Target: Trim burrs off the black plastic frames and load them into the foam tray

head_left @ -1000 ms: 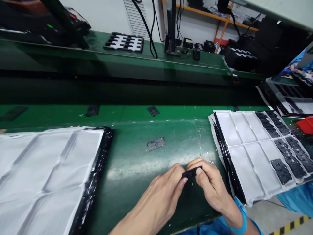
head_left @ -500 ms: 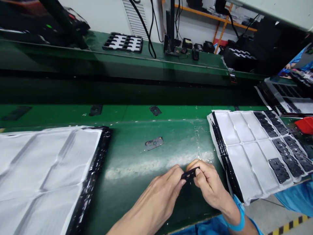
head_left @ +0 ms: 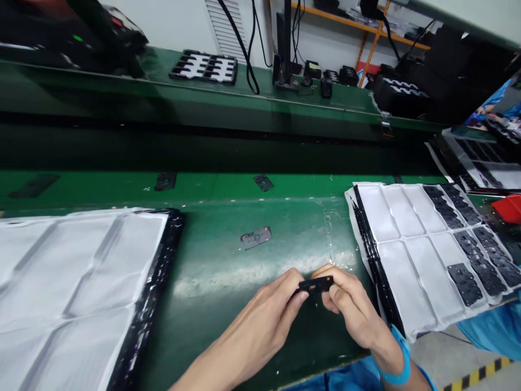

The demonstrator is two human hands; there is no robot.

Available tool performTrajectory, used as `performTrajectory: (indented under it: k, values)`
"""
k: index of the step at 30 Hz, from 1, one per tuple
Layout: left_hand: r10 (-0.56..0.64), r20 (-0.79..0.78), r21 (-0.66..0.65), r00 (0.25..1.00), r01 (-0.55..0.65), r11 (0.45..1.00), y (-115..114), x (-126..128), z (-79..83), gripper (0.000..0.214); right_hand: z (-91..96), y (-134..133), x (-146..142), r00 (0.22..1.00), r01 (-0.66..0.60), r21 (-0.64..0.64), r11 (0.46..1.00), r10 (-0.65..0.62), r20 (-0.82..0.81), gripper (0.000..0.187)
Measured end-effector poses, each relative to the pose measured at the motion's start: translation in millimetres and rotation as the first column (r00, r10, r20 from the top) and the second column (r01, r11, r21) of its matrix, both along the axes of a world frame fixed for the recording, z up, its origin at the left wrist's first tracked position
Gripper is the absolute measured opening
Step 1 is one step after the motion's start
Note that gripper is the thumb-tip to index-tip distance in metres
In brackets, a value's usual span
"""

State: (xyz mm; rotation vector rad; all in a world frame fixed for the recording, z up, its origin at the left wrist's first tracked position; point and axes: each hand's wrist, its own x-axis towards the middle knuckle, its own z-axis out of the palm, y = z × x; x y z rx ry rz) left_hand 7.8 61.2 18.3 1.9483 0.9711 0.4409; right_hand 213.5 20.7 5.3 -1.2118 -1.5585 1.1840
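Observation:
My left hand pinches the left end of a thin black plastic plate. My right hand, with a blue band on its wrist, grips the right end between thumb and fingers. The plate is seen nearly edge-on, held above the green table, with a small orange spot at its right end. Beyond the hands, a similar flat dark plate with a small cutout and orange spots lies on the table. To the right is a white-lined tray whose right-hand compartments hold several black plates.
At the left stands a stack of white-lined trays with black edges. A bright green strip behind carries several dark plates. More trays and a red bin are at the right. A black tray rests on the back ledge.
The held plate has turned, so its orange-spotted right end now shows, and my right fingers have shifted on it. On the bright green strip, the dark plates have moved slightly right.

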Motion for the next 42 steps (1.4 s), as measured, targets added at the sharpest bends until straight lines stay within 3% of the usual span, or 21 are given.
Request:
performTrajectory:
  k: [4,8,13,17,24,32,37,42]
  values:
    - [0.039,0.117,-0.144,0.992,-0.022,0.989,0.2,0.4,-1.2,0.025,-3.6,-0.8,-1.4,0.997,0.074,-0.085,0.994,-0.074,0.003,0.033]
    - [0.177,0.302,-0.338,0.937,-0.068,0.939,-4.9,4.9,-8.7,0.028,-10.5,-4.7,-3.3,0.992,0.123,-0.104,0.987,-0.123,0.011,0.035]
    - [0.356,0.397,-0.427,0.846,-0.173,0.888,-11.3,16.7,-15.9,0.027,-14.1,-9.1,-8.9,0.984,0.166,-0.025,0.986,-0.163,0.072,0.033]
    - [0.43,0.442,-0.45,0.787,-0.22,0.865,-11.6,24.0,-18.7,0.029,-14.2,-10.9,-15.0,0.976,0.176,0.068,0.982,-0.183,0.117,0.033]
    - [0.477,0.425,-0.431,0.769,-0.291,0.854,-8.2,26.5,-27.9,0.027,-19.1,-14.6,-21.3,0.965,0.184,0.168,0.968,-0.211,0.154,0.032]
    - [0.466,0.461,-0.446,0.755,-0.257,0.857,-8.6,31.1,-37.2,0.017,-21.6,-14.8,-19.2,0.956,0.248,0.132,0.96,-0.264,0.124,0.03]
    - [0.364,0.46,-0.446,0.81,-0.144,0.884,-4.3,25.1,-32.2,0.016,-19.7,-13.7,-14.8,0.955,0.268,0.125,0.955,-0.281,0.096,0.031]
    - [0.357,0.471,-0.388,0.807,-0.174,0.905,4.1,26.5,-23.7,0.027,-20.4,-16.2,-13.0,0.948,0.249,0.191,0.95,-0.279,0.151,0.031]
